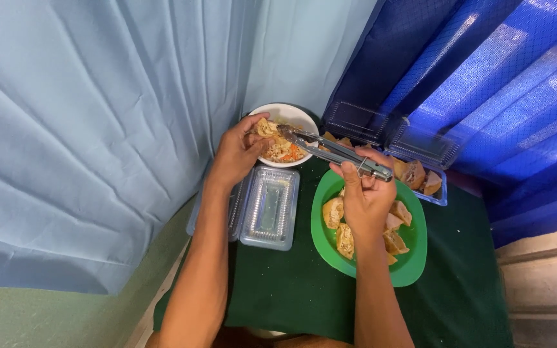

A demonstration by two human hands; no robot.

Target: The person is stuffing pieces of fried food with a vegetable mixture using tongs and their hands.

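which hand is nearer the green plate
Right. The right hand hovers directly over the green plate, holding metal tongs. The left hand is off to the plate's left, up at the white bowl.

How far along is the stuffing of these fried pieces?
Done: some pieces sit in the clear container at the back. In hand: the left hand holds one piece over the white bowl of filling while the right hand works metal tongs into it. Left: several pieces on the green plate; an empty clear container waits.
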